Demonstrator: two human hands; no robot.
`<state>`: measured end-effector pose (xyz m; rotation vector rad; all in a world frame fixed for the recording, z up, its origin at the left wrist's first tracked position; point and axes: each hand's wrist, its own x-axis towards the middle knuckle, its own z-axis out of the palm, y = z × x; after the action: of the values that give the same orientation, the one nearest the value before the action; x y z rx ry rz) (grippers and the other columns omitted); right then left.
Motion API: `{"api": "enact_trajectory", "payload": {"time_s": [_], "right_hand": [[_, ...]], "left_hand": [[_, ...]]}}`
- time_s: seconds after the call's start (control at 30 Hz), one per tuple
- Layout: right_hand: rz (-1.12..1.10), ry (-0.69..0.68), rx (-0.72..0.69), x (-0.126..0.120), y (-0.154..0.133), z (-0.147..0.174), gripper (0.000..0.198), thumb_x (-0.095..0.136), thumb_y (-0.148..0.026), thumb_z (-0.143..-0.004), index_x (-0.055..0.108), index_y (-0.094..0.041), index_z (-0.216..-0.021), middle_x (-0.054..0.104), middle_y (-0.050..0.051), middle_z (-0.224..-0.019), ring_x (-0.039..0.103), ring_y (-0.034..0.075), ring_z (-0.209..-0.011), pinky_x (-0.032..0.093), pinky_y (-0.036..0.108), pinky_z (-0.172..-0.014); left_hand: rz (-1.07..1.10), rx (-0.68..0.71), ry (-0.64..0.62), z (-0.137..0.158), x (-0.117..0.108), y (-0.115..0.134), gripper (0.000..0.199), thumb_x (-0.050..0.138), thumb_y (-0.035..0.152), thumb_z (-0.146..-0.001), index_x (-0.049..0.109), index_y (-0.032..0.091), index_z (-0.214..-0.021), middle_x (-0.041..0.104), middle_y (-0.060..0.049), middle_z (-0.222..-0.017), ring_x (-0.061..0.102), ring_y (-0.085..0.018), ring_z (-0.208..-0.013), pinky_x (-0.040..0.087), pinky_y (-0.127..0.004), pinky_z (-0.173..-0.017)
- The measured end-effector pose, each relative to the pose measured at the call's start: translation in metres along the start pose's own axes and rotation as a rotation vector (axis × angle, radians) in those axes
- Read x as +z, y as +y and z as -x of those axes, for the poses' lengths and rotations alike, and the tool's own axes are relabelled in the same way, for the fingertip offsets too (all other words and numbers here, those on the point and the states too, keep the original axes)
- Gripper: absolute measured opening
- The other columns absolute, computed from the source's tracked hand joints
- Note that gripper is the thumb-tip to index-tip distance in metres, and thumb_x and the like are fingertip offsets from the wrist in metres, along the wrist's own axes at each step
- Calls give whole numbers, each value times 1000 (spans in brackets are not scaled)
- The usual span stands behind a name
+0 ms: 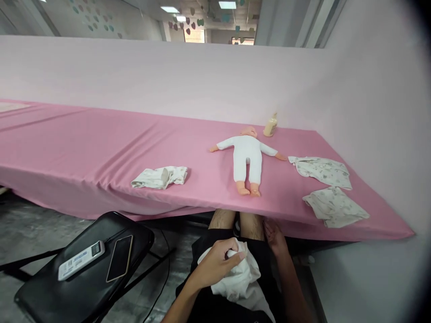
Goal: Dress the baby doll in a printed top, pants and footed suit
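Note:
My left hand (220, 262) is over my lap, its fingers curled around bunched white cloth (240, 273). I cannot tell whether this cloth is part of my shirt. Beside my right knee, just below the table's front edge, my right hand (274, 235) has its fingers stretched out and holds nothing I can see. A baby doll (248, 154) in a white bodysuit lies on its back on the pink-covered table (202, 188), arms spread and feet toward me. Patterned white baby clothes lie on both sides: a folded piece (160, 177) at left, a flat garment (321, 170) and another piece (335, 206) at right.
A cream pump bottle (270, 125) stands behind the doll near the wall. On my left, a black folding chair (84, 287) holds a phone (120, 259) and a white device (81, 261) with a small screen. A cable (164, 278) runs across the floor.

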<state>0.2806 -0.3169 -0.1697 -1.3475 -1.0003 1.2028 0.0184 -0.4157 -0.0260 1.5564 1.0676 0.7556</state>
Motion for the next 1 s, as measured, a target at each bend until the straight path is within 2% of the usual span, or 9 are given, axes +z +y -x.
{"api": "enact_trajectory", "payload": {"time_s": [0.17, 0.3, 0.37, 0.47, 0.53, 0.6, 0.7, 0.87, 1.0], "right_hand": [[-39, 56, 101, 8, 5, 8, 25, 56, -52, -84, 70, -35, -94, 74, 4, -115, 63, 30, -123, 52, 47, -104], [123, 71, 9, 17, -14, 33, 43, 60, -55, -86, 67, -26, -116, 63, 8, -136, 52, 31, -135, 37, 51, -117], [161, -99, -79, 23, -38, 51, 49, 58, -53, -90, 63, -22, -128, 60, 11, -140, 50, 28, -136, 34, 49, -118], [223, -576, -197, 32, -77, 77, 50, 61, -46, -92, 58, -24, -137, 59, 10, -140, 53, 25, -132, 38, 43, -114], [325, -798, -226, 38, -99, 89, 52, 68, -44, -88, 60, -24, -135, 68, 7, -121, 62, 23, -111, 47, 37, -101], [433, -884, -229, 42, -117, 95, 34, 67, -44, -89, 70, -20, -113, 70, 3, -96, 63, 18, -85, 50, 29, -79], [511, -780, -293, 41, -143, 94, 30, 59, -44, -94, 69, -17, -86, 65, 1, -78, 55, 14, -70, 42, 26, -63], [671, -474, -563, 30, -192, 90, 18, 57, -35, -96, 67, -21, -101, 69, 3, -96, 61, 17, -82, 46, 29, -74], [993, -455, -776, 33, -201, 87, 24, 57, -17, -89, 60, -22, -113, 64, 5, -106, 60, 21, -94, 45, 36, -84]], "left_hand": [[-41, 11, 7, 3, -1, 2, 36, 54, 44, -95, 44, 17, -74, 41, 4, -73, 35, -9, -70, 27, -23, -64], [-51, 21, 41, 6, -2, 5, 37, 54, 46, -95, 44, 17, -75, 40, 4, -72, 34, -9, -68, 27, -23, -62], [-67, 40, 33, 8, -3, 8, 37, 54, 45, -95, 44, 17, -75, 41, 4, -72, 35, -9, -68, 28, -23, -61], [-101, 94, 3, 11, -9, 15, 36, 55, 45, -95, 46, 17, -75, 44, 4, -72, 38, -8, -68, 30, -22, -63], [-130, 123, 8, 13, -18, 21, 36, 56, 46, -95, 47, 17, -75, 46, 4, -71, 40, -8, -67, 32, -22, -63], [-192, 132, 55, 12, -31, 27, 37, 57, 47, -94, 49, 17, -75, 47, 4, -70, 40, -9, -66, 32, -23, -61], [-357, 132, 146, 10, -53, 38, 36, 57, 49, -94, 53, 17, -77, 50, 4, -70, 41, -9, -65, 32, -23, -61], [-579, 183, 192, 8, -78, 57, 31, 61, 50, -92, 59, 19, -87, 60, 4, -78, 51, -10, -71, 37, -24, -68], [-601, 263, 328, 10, -87, 67, 27, 61, 45, -93, 58, 19, -84, 59, 4, -75, 50, -9, -67, 37, -23, -66]]}}
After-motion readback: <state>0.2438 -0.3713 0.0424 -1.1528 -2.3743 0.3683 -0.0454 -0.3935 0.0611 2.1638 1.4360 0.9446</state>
